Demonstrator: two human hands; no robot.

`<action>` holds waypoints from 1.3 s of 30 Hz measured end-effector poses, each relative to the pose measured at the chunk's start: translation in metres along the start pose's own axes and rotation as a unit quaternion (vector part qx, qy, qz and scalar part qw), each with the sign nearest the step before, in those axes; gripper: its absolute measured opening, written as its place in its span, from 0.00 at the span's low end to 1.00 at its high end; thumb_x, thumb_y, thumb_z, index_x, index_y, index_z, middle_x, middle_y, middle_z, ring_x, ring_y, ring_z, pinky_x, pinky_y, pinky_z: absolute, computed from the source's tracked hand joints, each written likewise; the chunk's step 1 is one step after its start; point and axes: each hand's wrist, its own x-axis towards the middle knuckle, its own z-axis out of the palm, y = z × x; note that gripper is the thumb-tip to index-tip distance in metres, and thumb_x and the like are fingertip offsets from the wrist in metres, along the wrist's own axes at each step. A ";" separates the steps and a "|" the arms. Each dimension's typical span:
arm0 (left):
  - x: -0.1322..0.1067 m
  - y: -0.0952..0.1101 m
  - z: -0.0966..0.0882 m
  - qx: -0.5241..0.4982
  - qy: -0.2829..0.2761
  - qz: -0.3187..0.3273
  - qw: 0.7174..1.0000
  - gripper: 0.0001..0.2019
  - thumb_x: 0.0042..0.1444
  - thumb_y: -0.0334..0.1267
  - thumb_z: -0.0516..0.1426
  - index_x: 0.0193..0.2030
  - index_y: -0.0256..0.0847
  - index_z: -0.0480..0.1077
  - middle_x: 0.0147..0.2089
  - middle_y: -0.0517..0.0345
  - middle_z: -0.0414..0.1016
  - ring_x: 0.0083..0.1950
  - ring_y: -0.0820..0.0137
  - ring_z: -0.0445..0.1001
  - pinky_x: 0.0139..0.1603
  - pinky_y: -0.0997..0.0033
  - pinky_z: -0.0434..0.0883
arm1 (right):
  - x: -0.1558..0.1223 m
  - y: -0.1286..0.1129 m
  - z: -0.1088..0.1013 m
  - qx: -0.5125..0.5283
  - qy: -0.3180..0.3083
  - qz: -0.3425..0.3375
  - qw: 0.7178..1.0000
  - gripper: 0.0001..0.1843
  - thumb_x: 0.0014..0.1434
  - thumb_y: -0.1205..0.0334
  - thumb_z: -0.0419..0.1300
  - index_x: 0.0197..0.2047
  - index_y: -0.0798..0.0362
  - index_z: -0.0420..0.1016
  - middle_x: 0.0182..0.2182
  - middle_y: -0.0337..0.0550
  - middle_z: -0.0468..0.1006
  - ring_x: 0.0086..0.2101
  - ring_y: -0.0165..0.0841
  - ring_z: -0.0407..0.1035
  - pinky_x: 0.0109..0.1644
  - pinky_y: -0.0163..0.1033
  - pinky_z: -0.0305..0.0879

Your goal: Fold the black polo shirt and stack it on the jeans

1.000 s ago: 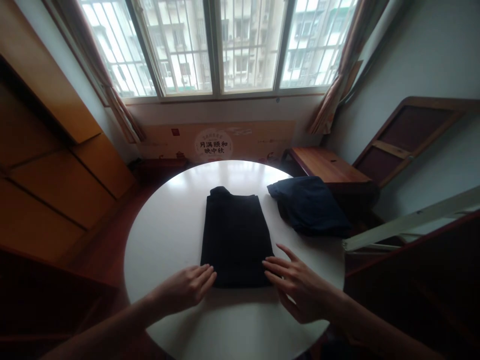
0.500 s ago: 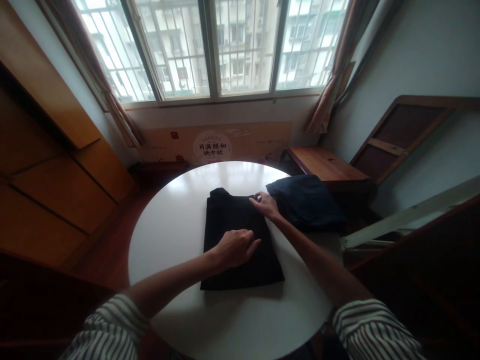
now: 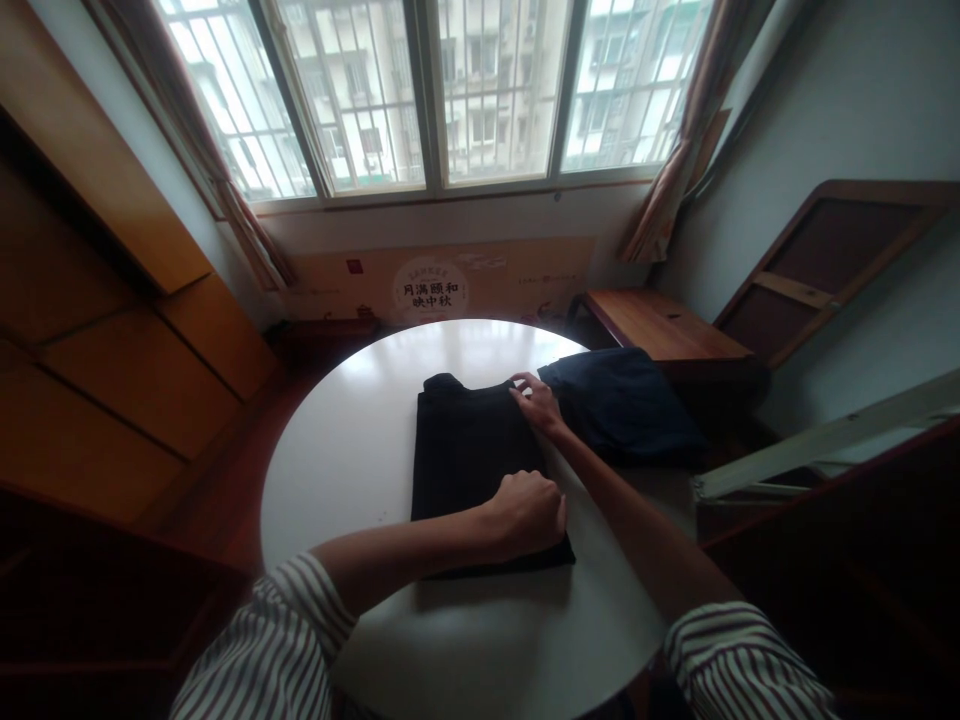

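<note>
A folded black garment (image 3: pixel 472 440) lies flat on the round white table (image 3: pixel 322 450), with a curved dip along its far edge. My left hand (image 3: pixel 525 515) rests in a loose fist on the garment near its lower right edge; its fingertips are mostly hidden beneath the knuckles. At the far right corner, my right hand (image 3: pixel 538 405) has its thumb and fingertips closed on the cloth's edge. Just beyond that hand, a folded dark blue garment (image 3: pixel 622 405) lies at the table's right side.
Behind the table, a low wooden bench (image 3: pixel 664 325) stands below the barred window (image 3: pixel 495 100). Wooden cabinets (image 3: pixel 112 380) line the left side. To the right, a pale rail (image 3: pixel 810 440) slants close to the table.
My left hand has slid right across the black garment, from its middle to its right edge. My right hand stays at the far right corner. The view has shifted slightly.
</note>
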 end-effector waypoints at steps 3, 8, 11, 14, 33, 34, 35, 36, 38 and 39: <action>0.002 0.005 0.003 0.004 -0.005 -0.001 1.000 0.20 0.66 0.42 0.48 0.36 0.35 0.79 0.35 0.38 0.79 0.38 0.52 0.81 0.36 0.57 0.76 | 0.000 0.001 -0.001 -0.020 -0.001 0.000 1.000 0.15 0.62 0.62 0.55 0.51 0.52 0.72 0.37 0.45 0.79 0.31 0.34 0.74 0.36 0.37 0.69; -0.003 0.008 0.014 0.004 -0.002 -0.008 1.000 0.24 0.68 0.47 0.45 0.41 0.33 0.77 0.37 0.37 0.79 0.38 0.53 0.80 0.34 0.58 0.75 | -0.003 0.002 -0.004 -0.078 -0.016 -0.009 0.997 0.16 0.62 0.65 0.54 0.53 0.55 0.71 0.36 0.48 0.79 0.34 0.37 0.74 0.42 0.41 0.70; -0.016 0.001 0.025 -0.010 0.043 0.049 0.998 0.21 0.68 0.49 0.47 0.43 0.34 0.73 0.38 0.42 0.78 0.38 0.57 0.79 0.38 0.60 0.74 | -0.010 -0.010 -0.005 -0.119 -0.017 -0.036 0.992 0.20 0.65 0.63 0.51 0.58 0.59 0.69 0.46 0.58 0.78 0.46 0.45 0.73 0.53 0.50 0.66; -0.031 -0.008 0.037 -0.005 0.099 0.138 0.985 0.16 0.66 0.46 0.51 0.45 0.35 0.72 0.44 0.43 0.76 0.47 0.57 0.75 0.49 0.58 0.71 | -0.024 -0.032 0.006 -0.135 -0.054 -0.108 0.984 0.23 0.68 0.56 0.50 0.62 0.55 0.68 0.58 0.57 0.72 0.57 0.46 0.65 0.64 0.52 0.56; -0.062 -0.105 -0.025 -0.076 0.170 0.150 0.971 0.15 0.64 0.34 0.49 0.52 0.37 0.73 0.54 0.45 0.77 0.58 0.61 0.73 0.63 0.58 0.67 | -0.089 -0.062 0.020 -0.209 -0.290 -0.265 0.896 0.30 0.71 0.45 0.45 0.72 0.46 0.55 0.71 0.49 0.51 0.69 0.51 0.42 0.67 0.70 0.39; -0.054 -0.127 -0.031 -0.040 0.170 0.112 0.978 0.17 0.66 0.35 0.47 0.56 0.38 0.71 0.59 0.44 0.74 0.64 0.60 0.68 0.66 0.55 0.63 | -0.104 -0.062 0.014 -0.203 -0.296 -0.272 0.893 0.31 0.70 0.43 0.45 0.72 0.46 0.55 0.71 0.50 0.51 0.69 0.51 0.42 0.68 0.68 0.40; -0.046 -0.146 -0.036 -0.005 0.147 0.089 0.985 0.19 0.68 0.37 0.46 0.61 0.39 0.68 0.64 0.45 0.69 0.68 0.59 0.63 0.68 0.51 0.59 | -0.117 -0.063 0.008 -0.197 -0.298 -0.278 0.892 0.33 0.69 0.42 0.46 0.72 0.47 0.55 0.71 0.50 0.50 0.70 0.52 0.41 0.68 0.67 0.39; -0.039 -0.162 -0.039 0.024 0.125 0.068 0.990 0.20 0.69 0.39 0.46 0.64 0.42 0.65 0.67 0.46 0.67 0.70 0.58 0.60 0.69 0.49 0.57 | -0.130 -0.064 0.001 -0.191 -0.299 -0.282 0.891 0.35 0.68 0.40 0.48 0.72 0.46 0.54 0.72 0.51 0.49 0.70 0.52 0.40 0.69 0.67 0.39; -0.030 -0.183 -0.046 0.060 0.096 0.037 0.993 0.20 0.70 0.43 0.48 0.65 0.44 0.64 0.67 0.49 0.65 0.70 0.56 0.59 0.68 0.46 0.57 | -0.153 -0.066 -0.012 -0.180 -0.308 -0.290 0.888 0.39 0.65 0.38 0.52 0.73 0.46 0.52 0.72 0.51 0.46 0.70 0.53 0.37 0.69 0.66 0.39; -0.027 -0.187 -0.048 0.067 0.095 0.028 0.993 0.19 0.69 0.44 0.50 0.64 0.43 0.66 0.66 0.49 0.66 0.68 0.55 0.62 0.66 0.45 0.59 | -0.163 -0.067 -0.019 -0.175 -0.315 -0.297 0.884 0.41 0.64 0.37 0.53 0.73 0.46 0.51 0.72 0.50 0.45 0.70 0.54 0.36 0.69 0.66 0.39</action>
